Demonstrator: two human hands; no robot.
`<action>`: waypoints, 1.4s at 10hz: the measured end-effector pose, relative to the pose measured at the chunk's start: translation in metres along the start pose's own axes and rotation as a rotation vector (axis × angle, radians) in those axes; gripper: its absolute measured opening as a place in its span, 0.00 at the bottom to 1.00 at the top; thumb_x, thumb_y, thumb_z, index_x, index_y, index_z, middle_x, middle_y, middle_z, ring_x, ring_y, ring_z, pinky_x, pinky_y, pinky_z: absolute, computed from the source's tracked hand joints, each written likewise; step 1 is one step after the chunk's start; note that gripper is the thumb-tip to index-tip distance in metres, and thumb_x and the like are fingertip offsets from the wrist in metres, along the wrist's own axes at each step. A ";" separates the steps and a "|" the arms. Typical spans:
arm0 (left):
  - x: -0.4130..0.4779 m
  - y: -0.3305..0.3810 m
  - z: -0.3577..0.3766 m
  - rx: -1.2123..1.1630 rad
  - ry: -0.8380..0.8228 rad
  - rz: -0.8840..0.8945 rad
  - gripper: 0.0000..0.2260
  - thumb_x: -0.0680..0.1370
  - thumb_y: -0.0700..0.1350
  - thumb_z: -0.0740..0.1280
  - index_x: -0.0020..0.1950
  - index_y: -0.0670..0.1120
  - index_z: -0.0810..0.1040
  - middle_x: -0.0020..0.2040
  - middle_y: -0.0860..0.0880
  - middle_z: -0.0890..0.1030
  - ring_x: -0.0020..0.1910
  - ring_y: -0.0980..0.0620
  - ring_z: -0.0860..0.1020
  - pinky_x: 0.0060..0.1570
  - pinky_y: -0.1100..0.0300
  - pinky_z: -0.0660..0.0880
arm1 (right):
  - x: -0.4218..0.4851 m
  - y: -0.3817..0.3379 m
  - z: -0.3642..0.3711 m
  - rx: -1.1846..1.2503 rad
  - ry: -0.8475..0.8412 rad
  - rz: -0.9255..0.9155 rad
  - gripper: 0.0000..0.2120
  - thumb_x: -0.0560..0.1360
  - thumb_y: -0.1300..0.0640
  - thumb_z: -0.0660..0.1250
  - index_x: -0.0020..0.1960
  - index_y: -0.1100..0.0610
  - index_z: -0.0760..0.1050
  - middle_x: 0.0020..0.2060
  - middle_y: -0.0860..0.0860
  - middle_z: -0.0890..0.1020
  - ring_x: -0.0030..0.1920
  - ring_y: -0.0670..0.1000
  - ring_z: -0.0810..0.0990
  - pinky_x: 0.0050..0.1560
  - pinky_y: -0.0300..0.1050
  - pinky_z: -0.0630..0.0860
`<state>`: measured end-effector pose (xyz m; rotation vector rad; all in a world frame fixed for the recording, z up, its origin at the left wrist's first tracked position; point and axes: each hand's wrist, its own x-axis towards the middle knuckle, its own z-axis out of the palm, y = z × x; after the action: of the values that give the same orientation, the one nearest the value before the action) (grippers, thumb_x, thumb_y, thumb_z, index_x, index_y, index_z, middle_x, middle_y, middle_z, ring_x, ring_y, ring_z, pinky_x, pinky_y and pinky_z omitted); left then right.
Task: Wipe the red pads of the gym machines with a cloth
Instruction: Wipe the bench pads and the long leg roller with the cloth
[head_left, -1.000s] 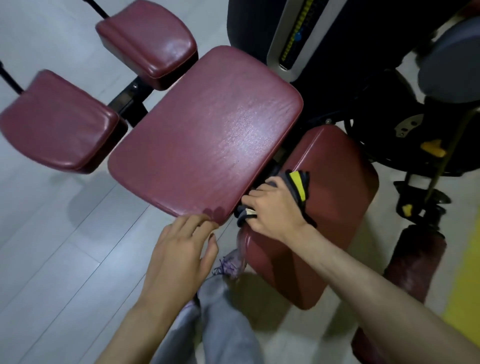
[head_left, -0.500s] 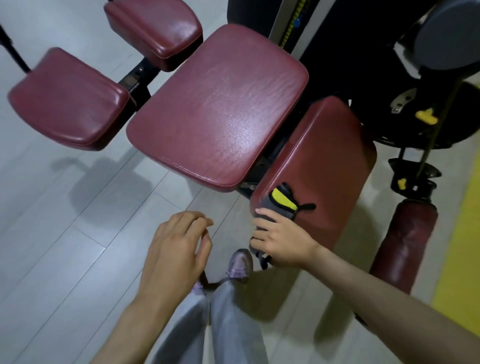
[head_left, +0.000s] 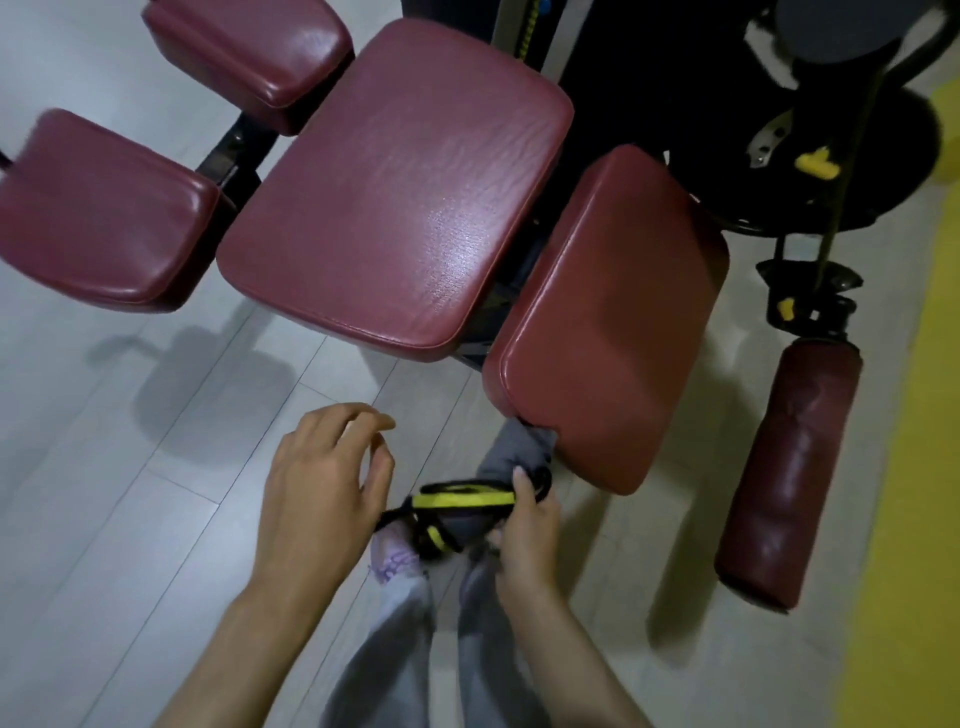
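Note:
My right hand (head_left: 527, 540) grips a dark grey cloth with black and yellow trim (head_left: 460, 512), held in the air below the near end of the sloping red pad (head_left: 613, 332). My left hand (head_left: 319, 493) hovers just left of the cloth with its fingers loosely curled, holding nothing. The large red seat pad (head_left: 400, 182) lies ahead in the middle. Two smaller red pads (head_left: 98, 213) (head_left: 244, 49) stand to its left. A red roller pad (head_left: 779, 473) hangs at the right.
The black machine frame (head_left: 649, 78) with a yellow adjustment knob (head_left: 815, 166) fills the upper right. A yellow floor strip (head_left: 914, 467) runs along the right edge. My legs in grey trousers (head_left: 400, 649) and light shoes stand on the pale plank floor (head_left: 104, 519).
My right hand has drawn the cloth off the near end of the sloping pad and down toward my body. My left hand has stayed low, close beside the cloth.

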<state>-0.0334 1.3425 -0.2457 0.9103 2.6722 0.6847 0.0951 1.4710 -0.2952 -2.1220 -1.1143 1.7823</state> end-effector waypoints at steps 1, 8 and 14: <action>0.005 0.007 -0.008 0.037 0.036 -0.017 0.07 0.80 0.40 0.66 0.55 0.45 0.82 0.56 0.46 0.82 0.57 0.44 0.76 0.54 0.46 0.74 | -0.010 -0.028 0.047 0.636 -0.106 0.453 0.16 0.85 0.54 0.62 0.67 0.64 0.70 0.69 0.67 0.74 0.65 0.66 0.77 0.60 0.54 0.81; 0.061 0.049 0.009 -0.021 0.026 0.096 0.09 0.79 0.38 0.67 0.59 0.45 0.80 0.56 0.48 0.80 0.55 0.45 0.75 0.52 0.45 0.75 | 0.058 -0.053 0.020 0.599 0.080 0.412 0.20 0.83 0.59 0.63 0.73 0.61 0.66 0.73 0.60 0.72 0.65 0.57 0.75 0.62 0.53 0.74; 0.089 0.063 0.038 0.074 -0.117 0.294 0.10 0.79 0.41 0.67 0.60 0.45 0.81 0.58 0.47 0.80 0.57 0.47 0.75 0.56 0.49 0.74 | 0.103 -0.029 -0.067 1.021 0.357 0.623 0.18 0.84 0.60 0.60 0.72 0.64 0.67 0.72 0.60 0.72 0.70 0.60 0.72 0.69 0.53 0.70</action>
<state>-0.0565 1.4559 -0.2535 1.3380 2.5001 0.5727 0.1442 1.5774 -0.3418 -1.9895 0.5388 1.5064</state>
